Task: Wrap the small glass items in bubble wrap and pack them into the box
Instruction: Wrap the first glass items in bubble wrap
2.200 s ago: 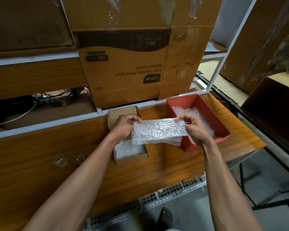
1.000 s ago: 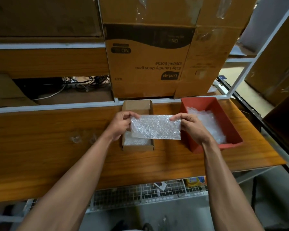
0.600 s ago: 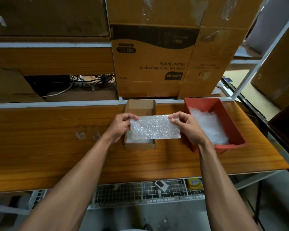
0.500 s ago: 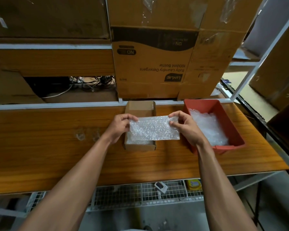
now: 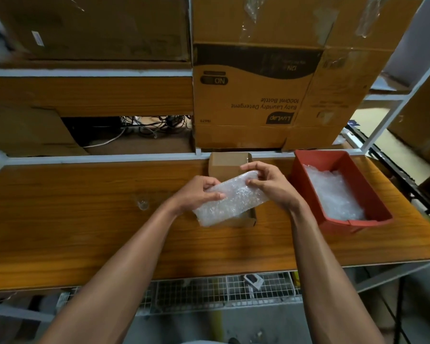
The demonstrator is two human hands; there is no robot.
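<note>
While both hands work over the table, the sheet of bubble wrap sits between them, a crinkly, clear, pebbled strip. The left hand grips its near-left part, thumb laid across the top, fingers curled beneath. The right hand pinches the far-right end between thumb and fingertips. The sheet slopes from far right down to near left and hangs above the small cardboard box, plain brown, open-topped, with its flap standing against the white shelf rail. What lies inside the box I cannot tell; the wrap covers it.

Half a second ago that sheet was stretched flat and level between the hands; now it is tilted and bunched, and the hands are closer together. The view has also drawn in nearer.

Left of the box, a small glass item stands on the glossy wood-grain top, transparent and hard to read; its exact shape is unclear. To the right is a red plastic bin, rectangular, with more bubble wrap heaped inside. Behind, a big corrugated carton stands upside down, printed "Baby Laundry Detergent". Tangled cables lie in the dark gap on the shelf to its left.
</note>
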